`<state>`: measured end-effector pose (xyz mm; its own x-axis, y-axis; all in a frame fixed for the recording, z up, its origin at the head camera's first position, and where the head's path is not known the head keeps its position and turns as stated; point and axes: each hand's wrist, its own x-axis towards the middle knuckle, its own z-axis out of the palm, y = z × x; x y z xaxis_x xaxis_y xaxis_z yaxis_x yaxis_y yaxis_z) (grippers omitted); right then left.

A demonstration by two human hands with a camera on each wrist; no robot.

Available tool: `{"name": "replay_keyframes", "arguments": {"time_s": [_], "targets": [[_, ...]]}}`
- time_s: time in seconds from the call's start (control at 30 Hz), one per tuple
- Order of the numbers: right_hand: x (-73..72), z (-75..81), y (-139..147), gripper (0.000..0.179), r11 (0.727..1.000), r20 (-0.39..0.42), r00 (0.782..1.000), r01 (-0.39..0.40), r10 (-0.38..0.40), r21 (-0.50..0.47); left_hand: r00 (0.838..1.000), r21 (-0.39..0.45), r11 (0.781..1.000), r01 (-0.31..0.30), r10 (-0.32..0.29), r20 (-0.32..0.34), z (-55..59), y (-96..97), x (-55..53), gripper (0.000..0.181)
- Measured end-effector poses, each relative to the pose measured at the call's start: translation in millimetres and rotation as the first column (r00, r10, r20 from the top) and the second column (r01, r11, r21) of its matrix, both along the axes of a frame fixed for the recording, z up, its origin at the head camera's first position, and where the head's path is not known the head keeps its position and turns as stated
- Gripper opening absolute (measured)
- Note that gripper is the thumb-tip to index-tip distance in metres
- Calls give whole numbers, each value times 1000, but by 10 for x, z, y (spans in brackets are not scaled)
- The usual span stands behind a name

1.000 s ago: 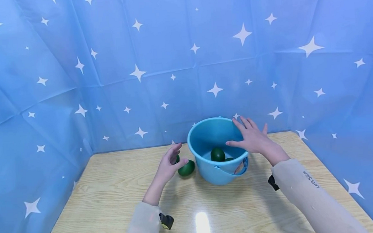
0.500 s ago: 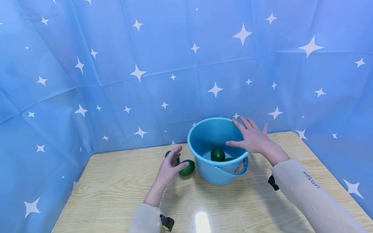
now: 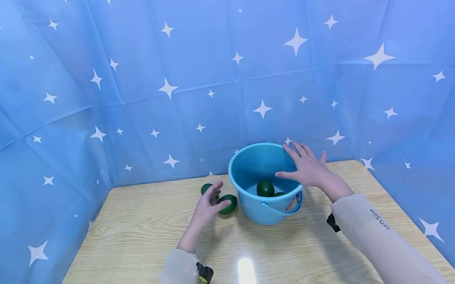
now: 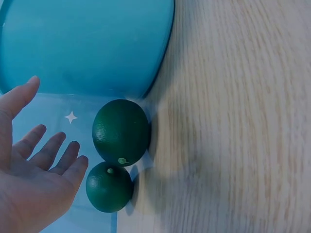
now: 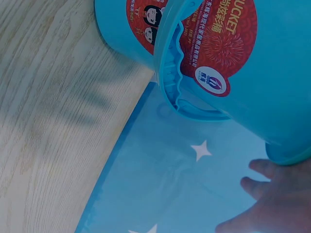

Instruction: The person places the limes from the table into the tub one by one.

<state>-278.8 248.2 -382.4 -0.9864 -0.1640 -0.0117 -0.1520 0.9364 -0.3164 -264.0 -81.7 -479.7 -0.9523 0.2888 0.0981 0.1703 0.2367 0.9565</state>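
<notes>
Left hand [image 3: 206,208] nudged toward 6 o'clock, fingers parted; right hand [image 3: 307,169] spread by bucket [image 3: 254,210] at 3; green fruit [image 3: 231,207] at 8 probably firm, slick: cup its girth

Cam notes: 1 head, 2 wrist

Head cam: high, from person's side, looks fwd + down; farthest back, gets pale wood-grain table [image 3: 140,251], light-blue plastic bucket [image 3: 252,209], L hand [image 3: 206,207] & R hand [image 3: 309,169], star-printed blue cloth [image 3: 206,52] behind. L wrist cam: v. close, sideways roll, faces two dark-green rounded fruits [image 4: 121,132] + bucket's L side. R wrist cam: close, also rolled, faces bucket's R side w/ red printed label [image 5: 221,36]. Head/L share fruits; all 3 share bucket, table, cloth.
</notes>
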Motion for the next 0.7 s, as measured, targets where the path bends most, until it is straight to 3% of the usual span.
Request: {"name": "replay_keyframes", "arguments": {"time_s": [0.7], "targets": [[-5, 3, 0, 103, 1000, 3, 1000, -2, 2, 9, 998, -25, 999, -23, 25, 54, -126, 31, 10, 63]]}}
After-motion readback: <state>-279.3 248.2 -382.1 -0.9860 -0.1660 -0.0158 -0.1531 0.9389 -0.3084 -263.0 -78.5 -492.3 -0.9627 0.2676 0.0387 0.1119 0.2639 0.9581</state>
